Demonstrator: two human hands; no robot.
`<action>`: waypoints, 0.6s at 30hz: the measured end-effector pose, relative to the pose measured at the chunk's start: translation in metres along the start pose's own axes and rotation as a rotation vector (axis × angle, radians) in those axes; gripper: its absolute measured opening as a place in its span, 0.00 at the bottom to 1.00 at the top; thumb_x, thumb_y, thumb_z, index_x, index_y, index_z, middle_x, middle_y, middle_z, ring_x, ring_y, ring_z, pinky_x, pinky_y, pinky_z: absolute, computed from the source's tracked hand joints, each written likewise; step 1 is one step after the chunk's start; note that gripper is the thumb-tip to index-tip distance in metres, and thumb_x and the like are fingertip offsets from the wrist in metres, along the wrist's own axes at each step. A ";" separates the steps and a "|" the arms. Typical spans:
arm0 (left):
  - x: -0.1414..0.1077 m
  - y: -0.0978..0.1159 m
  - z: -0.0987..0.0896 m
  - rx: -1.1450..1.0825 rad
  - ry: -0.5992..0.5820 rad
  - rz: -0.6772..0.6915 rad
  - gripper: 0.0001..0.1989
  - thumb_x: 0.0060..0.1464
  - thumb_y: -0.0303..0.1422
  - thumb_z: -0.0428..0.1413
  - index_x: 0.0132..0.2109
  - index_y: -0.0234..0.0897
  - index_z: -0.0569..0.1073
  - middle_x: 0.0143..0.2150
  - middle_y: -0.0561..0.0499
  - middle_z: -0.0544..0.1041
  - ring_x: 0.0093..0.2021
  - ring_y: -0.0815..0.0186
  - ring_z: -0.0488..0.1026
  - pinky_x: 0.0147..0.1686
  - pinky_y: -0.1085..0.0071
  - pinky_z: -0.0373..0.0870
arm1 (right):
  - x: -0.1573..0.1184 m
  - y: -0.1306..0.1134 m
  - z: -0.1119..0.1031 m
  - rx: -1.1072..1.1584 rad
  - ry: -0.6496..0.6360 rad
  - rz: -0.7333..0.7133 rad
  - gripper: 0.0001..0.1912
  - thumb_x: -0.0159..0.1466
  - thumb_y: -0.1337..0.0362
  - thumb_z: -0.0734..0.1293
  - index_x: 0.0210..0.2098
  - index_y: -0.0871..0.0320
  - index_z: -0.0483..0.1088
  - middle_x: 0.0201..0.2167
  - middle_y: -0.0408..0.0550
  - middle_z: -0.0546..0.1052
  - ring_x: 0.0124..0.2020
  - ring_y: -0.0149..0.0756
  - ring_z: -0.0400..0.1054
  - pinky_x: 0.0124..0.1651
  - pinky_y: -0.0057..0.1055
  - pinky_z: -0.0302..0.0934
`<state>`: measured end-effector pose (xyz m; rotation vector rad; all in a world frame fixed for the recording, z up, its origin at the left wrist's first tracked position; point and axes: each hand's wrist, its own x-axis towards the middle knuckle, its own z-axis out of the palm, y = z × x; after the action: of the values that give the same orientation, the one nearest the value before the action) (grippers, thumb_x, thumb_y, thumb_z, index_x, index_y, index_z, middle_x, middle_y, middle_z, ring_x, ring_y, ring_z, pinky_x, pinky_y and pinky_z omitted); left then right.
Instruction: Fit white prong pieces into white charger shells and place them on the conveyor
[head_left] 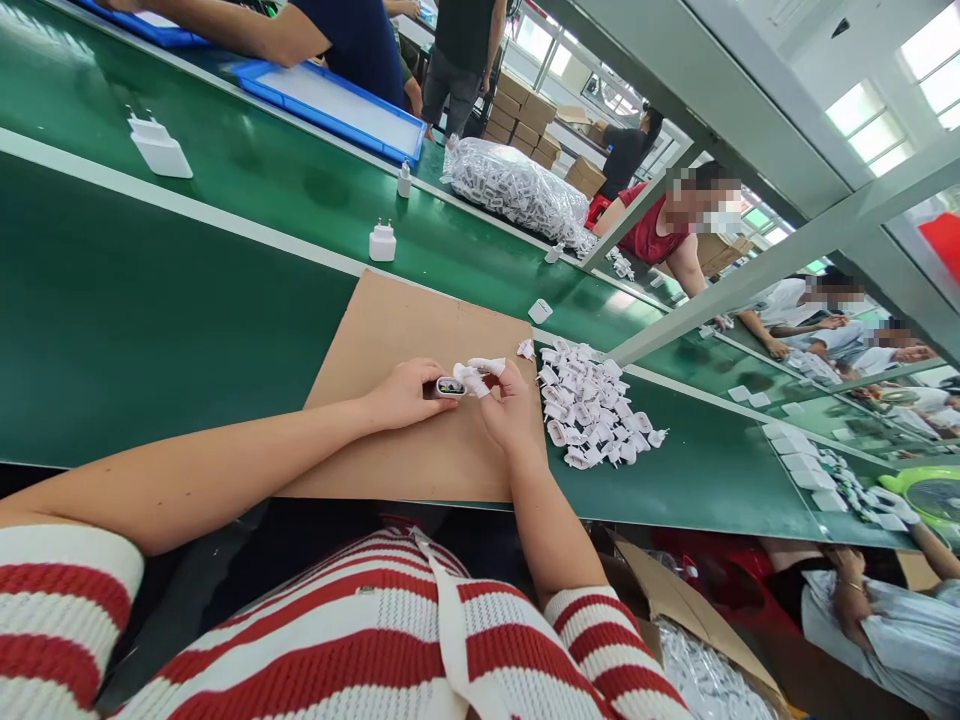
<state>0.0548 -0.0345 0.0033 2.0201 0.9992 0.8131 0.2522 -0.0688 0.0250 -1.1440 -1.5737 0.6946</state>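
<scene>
Left hand [405, 396]: grip pinching a white charger housing [451, 387], held just above the cardboard sheet [375, 335] on the green worktop [225, 320]. Open end faces right, dark interior partly visible; small parts inside not resolvable. Far end hidden by the fingers.

Right hand [510, 408]: white-covered fingertips [491, 367] drawn close together beside the housing's opening. White on white; cannot tell whether this grip pinches a piece.

Right of sheet: heap of white plug pieces [589, 405], overlapping, lower ones covered. One loose plug piece [526, 349] near the sheet's upper right corner. Open carton [679, 590], lower right, cut off by frame edge; contents blurred under clear plastic.
</scene>
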 end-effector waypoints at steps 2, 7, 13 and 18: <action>0.000 -0.001 0.000 -0.001 -0.008 0.020 0.18 0.54 0.47 0.62 0.43 0.38 0.80 0.42 0.46 0.77 0.43 0.56 0.74 0.43 0.62 0.69 | -0.001 0.000 0.000 -0.256 -0.074 -0.145 0.10 0.66 0.63 0.66 0.46 0.53 0.76 0.39 0.50 0.73 0.42 0.40 0.66 0.48 0.39 0.65; 0.001 -0.003 -0.001 -0.034 -0.015 0.042 0.15 0.55 0.46 0.61 0.38 0.38 0.79 0.41 0.47 0.77 0.43 0.57 0.73 0.44 0.62 0.69 | 0.000 -0.003 0.002 -0.541 -0.217 -0.297 0.10 0.63 0.73 0.61 0.39 0.57 0.72 0.37 0.52 0.70 0.41 0.43 0.62 0.44 0.39 0.62; 0.002 -0.004 0.000 -0.055 -0.031 0.012 0.14 0.54 0.45 0.62 0.38 0.38 0.80 0.40 0.47 0.76 0.41 0.58 0.73 0.41 0.64 0.69 | 0.005 -0.008 0.001 -0.587 -0.282 -0.314 0.14 0.57 0.77 0.59 0.36 0.56 0.70 0.37 0.50 0.70 0.42 0.43 0.63 0.43 0.36 0.61; 0.003 -0.004 -0.001 -0.062 -0.037 0.004 0.15 0.53 0.46 0.63 0.38 0.38 0.80 0.40 0.47 0.76 0.40 0.58 0.73 0.40 0.64 0.69 | 0.006 -0.007 -0.001 -0.550 -0.272 -0.293 0.12 0.59 0.75 0.60 0.36 0.55 0.70 0.36 0.50 0.69 0.41 0.42 0.64 0.43 0.36 0.61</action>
<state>0.0538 -0.0294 0.0013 1.9783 0.9385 0.7961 0.2505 -0.0658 0.0336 -1.2000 -2.1973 0.2266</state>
